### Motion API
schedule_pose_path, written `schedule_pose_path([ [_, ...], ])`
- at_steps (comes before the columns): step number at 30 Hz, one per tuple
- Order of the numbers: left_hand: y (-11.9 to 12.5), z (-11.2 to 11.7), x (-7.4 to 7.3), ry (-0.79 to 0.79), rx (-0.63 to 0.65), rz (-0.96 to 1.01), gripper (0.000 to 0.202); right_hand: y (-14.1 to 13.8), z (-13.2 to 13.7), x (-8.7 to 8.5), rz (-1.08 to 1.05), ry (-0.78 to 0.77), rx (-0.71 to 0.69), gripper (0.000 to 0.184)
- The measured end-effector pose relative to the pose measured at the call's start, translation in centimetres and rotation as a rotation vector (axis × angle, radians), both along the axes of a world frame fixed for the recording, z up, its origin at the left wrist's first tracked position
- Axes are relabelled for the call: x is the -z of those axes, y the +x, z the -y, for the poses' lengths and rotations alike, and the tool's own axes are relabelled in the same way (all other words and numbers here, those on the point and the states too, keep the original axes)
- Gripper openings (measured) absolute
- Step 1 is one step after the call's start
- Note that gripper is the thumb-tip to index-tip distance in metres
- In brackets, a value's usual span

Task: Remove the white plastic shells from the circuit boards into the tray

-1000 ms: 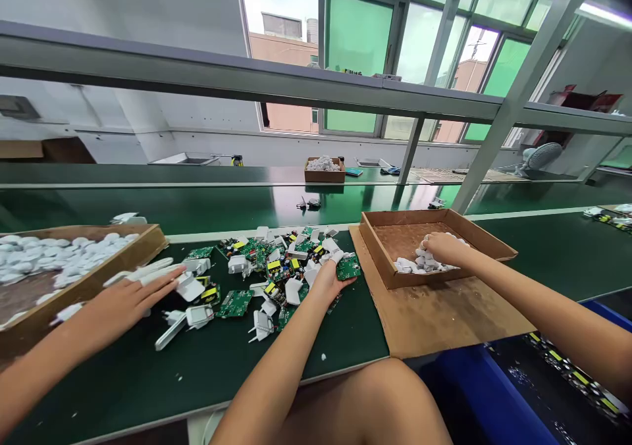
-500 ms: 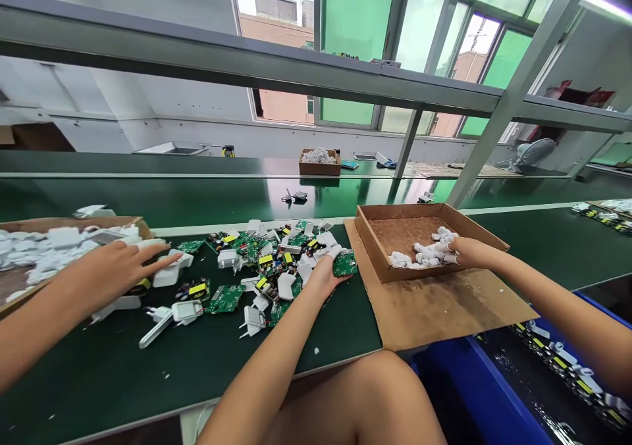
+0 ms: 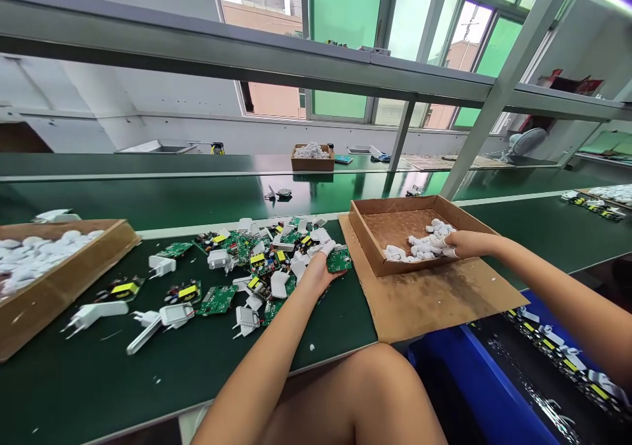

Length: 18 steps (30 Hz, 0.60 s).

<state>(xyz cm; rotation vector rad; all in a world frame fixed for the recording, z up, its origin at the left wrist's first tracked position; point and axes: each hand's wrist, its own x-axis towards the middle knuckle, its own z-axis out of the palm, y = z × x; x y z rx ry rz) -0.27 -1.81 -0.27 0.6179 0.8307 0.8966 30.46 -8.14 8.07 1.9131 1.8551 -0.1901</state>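
Observation:
My left hand [image 3: 318,275] is closed on a green circuit board [image 3: 340,259], holding it by its left edge above the right side of a heap of circuit boards and white plug housings [image 3: 279,284]. A white cover sits on its thumb. My right hand [image 3: 464,243] reaches over the front right of a shallow cardboard box [image 3: 390,218], its covered fingertips drawn together among small white pieces [image 3: 419,247]. Whether a piece is pinched there is hidden by the white covers and the pile.
At the left stands a cardboard box [image 3: 64,261] of white parts. Loose plugs [image 3: 96,314] and boards lie beside the heap. A cardboard sheet [image 3: 439,307] is under the right box. Below it, a blue bin [image 3: 459,379] holds rows of boards. A slanted metal post [image 3: 498,103] rises behind.
Another person's hand at the left has gone out of view, along with a white housing near it. The view has shifted slightly. My hands keep nearly the same places.

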Motion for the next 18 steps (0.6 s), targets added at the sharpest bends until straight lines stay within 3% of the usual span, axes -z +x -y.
schedule_pose_path([
  [8,0.0,0.2,0.1,0.015,0.019,-0.012,0.017,1.5,0.3,1.7,-0.141,0.178,-0.025,0.012],
  [13,0.0,0.2,0.1,0.016,0.021,-0.034,0.018,2.4,0.2,2.2,-0.132,0.315,0.016,0.015],
  [18,-0.1,0.0,0.2,0.005,0.01,-0.032,0.018,2.9,-0.1,2.1,-0.273,0.328,-0.053,0.014],
])
